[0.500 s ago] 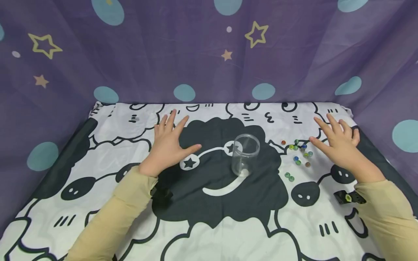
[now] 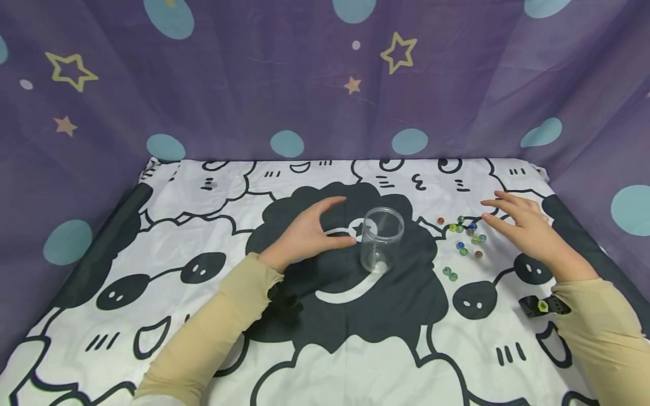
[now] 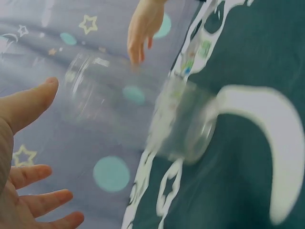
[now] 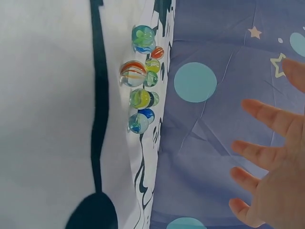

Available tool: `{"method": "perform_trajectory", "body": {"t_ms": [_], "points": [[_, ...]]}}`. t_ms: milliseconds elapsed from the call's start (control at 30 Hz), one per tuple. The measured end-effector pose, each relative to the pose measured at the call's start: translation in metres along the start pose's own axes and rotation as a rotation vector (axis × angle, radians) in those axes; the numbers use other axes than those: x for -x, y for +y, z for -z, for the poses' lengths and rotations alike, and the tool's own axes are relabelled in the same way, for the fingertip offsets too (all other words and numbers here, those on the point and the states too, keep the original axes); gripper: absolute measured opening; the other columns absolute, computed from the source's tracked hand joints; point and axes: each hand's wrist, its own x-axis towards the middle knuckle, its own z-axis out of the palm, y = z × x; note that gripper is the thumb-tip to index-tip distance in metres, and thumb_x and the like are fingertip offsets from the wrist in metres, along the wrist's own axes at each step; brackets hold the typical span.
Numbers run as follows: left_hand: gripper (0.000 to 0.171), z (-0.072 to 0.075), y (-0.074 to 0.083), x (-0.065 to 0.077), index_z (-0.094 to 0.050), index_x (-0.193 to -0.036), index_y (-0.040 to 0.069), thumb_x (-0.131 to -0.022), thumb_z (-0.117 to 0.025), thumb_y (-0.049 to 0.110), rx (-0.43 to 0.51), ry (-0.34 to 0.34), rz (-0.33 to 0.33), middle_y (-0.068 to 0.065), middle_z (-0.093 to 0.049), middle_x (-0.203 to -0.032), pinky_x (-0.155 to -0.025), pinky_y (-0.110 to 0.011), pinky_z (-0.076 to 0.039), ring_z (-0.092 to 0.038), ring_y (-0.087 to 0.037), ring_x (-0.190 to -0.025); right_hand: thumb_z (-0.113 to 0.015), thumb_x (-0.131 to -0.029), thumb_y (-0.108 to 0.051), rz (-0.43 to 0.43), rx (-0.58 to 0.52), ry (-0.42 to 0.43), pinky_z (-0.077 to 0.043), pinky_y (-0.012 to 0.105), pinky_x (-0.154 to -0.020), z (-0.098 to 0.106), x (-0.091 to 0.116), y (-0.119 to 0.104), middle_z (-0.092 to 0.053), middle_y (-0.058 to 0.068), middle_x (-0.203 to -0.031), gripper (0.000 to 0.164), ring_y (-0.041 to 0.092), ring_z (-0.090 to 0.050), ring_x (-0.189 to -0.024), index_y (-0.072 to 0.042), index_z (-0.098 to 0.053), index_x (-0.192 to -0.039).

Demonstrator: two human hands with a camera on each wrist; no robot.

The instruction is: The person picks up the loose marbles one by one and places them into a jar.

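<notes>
A clear plastic jar (image 2: 382, 242) stands upright on the dark sheep print of the cloth. My left hand (image 2: 311, 234) is just left of it, thumb and fingers spread apart and holding nothing. In the left wrist view a gap shows between that hand (image 3: 28, 157) and the jar (image 3: 138, 105). My right hand (image 2: 528, 231) hovers at the right with its fingers extended, beside several glass marbles (image 2: 464, 252) scattered on the cloth. Coloured swirls show inside the marbles (image 4: 133, 73) in the right wrist view, apart from the spread fingers (image 4: 267, 114).
A white cloth (image 2: 350, 372) with black sheep drawings covers the table. Behind it hangs a purple curtain (image 2: 304, 73) with stars and blue dots. A small dark device (image 2: 543, 306) sits at my right wrist, and another dark shape (image 2: 281, 307) is under the left wrist.
My left hand has moved right toward the jar, its thumb and fingers now facing it. The right hand's fingers have come closer together. Jar and marbles stay in place.
</notes>
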Motion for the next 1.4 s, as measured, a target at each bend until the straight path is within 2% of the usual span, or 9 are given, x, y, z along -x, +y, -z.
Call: {"method": "perform_trajectory", "body": {"t_ms": [300, 533, 633, 767, 867, 1000, 1133, 1267, 1400], "points": [[0.081, -0.025, 0.013, -0.012, -0.042, -0.142, 0.02, -0.073, -0.082, 0.031, 0.106, -0.093, -0.026, -0.001, -0.045, -0.144, -0.11, -0.044, -0.038, -0.041, -0.023, -0.133, -0.049, -0.098, -0.036, -0.05, -0.103, -0.082, -0.016, 0.075, -0.098, 0.0, -0.003, 0.006, -0.022, 0.03, -0.15, 0.052, 0.054, -0.009, -0.136, 0.003, -0.05, -0.132], [0.079, -0.035, 0.011, -0.022, -0.043, -0.14, 0.015, -0.073, -0.083, 0.023, 0.212, -0.138, -0.051, -0.001, -0.047, -0.14, -0.108, -0.044, -0.04, -0.041, -0.024, -0.132, -0.053, -0.098, -0.029, -0.023, -0.222, -0.115, -0.017, 0.078, -0.099, 0.001, -0.003, 0.013, -0.023, 0.032, -0.149, 0.048, 0.054, -0.012, -0.138, 0.005, -0.048, -0.132], [0.078, -0.039, 0.011, -0.026, -0.042, -0.141, 0.014, -0.074, -0.081, 0.021, 0.245, -0.16, -0.058, -0.003, -0.046, -0.142, -0.109, -0.041, -0.04, -0.04, -0.025, -0.134, -0.055, -0.096, -0.029, -0.043, -0.248, -0.137, -0.012, 0.078, -0.101, 0.001, -0.004, 0.015, -0.021, 0.03, -0.151, 0.05, 0.052, -0.009, -0.14, 0.004, -0.046, -0.133], [0.074, -0.043, 0.011, -0.03, -0.042, -0.14, 0.013, -0.076, -0.08, 0.019, 0.276, -0.173, -0.075, -0.004, -0.048, -0.142, -0.111, -0.035, -0.038, -0.041, -0.024, -0.134, -0.061, -0.092, -0.029, -0.069, -0.227, -0.169, -0.01, 0.077, -0.102, 0.001, -0.005, 0.022, -0.018, 0.028, -0.153, 0.054, 0.05, -0.008, -0.141, 0.002, -0.046, -0.133], [0.071, -0.045, 0.012, -0.032, -0.044, -0.138, 0.012, -0.077, -0.08, 0.018, 0.294, -0.165, -0.082, -0.004, -0.053, -0.137, -0.11, -0.034, -0.039, -0.045, -0.022, -0.131, -0.067, -0.088, -0.027, -0.054, -0.188, -0.183, -0.016, 0.078, -0.1, 0.001, -0.005, 0.026, -0.019, 0.029, -0.152, 0.052, 0.052, -0.011, -0.139, 0.001, -0.051, -0.129], [0.069, -0.047, 0.012, -0.032, -0.046, -0.137, 0.013, -0.077, -0.08, 0.016, 0.298, -0.159, -0.078, -0.006, -0.055, -0.134, -0.107, -0.035, -0.043, -0.05, -0.018, -0.125, -0.074, -0.082, -0.023, -0.014, -0.187, -0.197, -0.017, 0.078, -0.098, -0.001, -0.004, 0.03, -0.02, 0.029, -0.151, 0.05, 0.055, -0.013, -0.137, 0.001, -0.058, -0.122], [0.07, -0.047, 0.013, -0.031, -0.046, -0.137, 0.015, -0.076, -0.08, 0.017, 0.287, -0.164, -0.067, -0.004, -0.055, -0.134, -0.104, -0.037, -0.045, -0.051, -0.016, -0.123, -0.079, -0.076, -0.019, 0.055, -0.194, -0.2, -0.01, 0.079, -0.099, -0.004, -0.006, 0.035, -0.022, 0.031, -0.149, 0.043, 0.057, -0.009, -0.136, 0.001, -0.064, -0.11], [0.07, -0.048, 0.013, -0.032, -0.046, -0.137, 0.016, -0.076, -0.081, 0.017, 0.292, -0.17, -0.067, -0.004, -0.055, -0.134, -0.101, -0.036, -0.047, -0.051, -0.017, -0.123, -0.083, -0.07, -0.019, 0.107, -0.126, -0.192, -0.009, 0.077, -0.097, -0.007, -0.007, 0.039, -0.027, 0.03, -0.146, 0.033, 0.059, -0.01, -0.131, -0.005, -0.07, -0.096], [0.07, -0.048, 0.013, -0.032, -0.046, -0.137, 0.015, -0.076, -0.081, 0.016, 0.312, -0.175, -0.062, -0.008, -0.054, -0.135, -0.099, -0.035, -0.048, -0.05, -0.021, -0.124, -0.086, -0.066, -0.02, 0.151, -0.065, -0.181, -0.014, 0.073, -0.094, -0.01, -0.006, 0.041, -0.031, 0.03, -0.144, 0.029, 0.058, -0.015, -0.126, -0.011, -0.072, -0.09]]}}
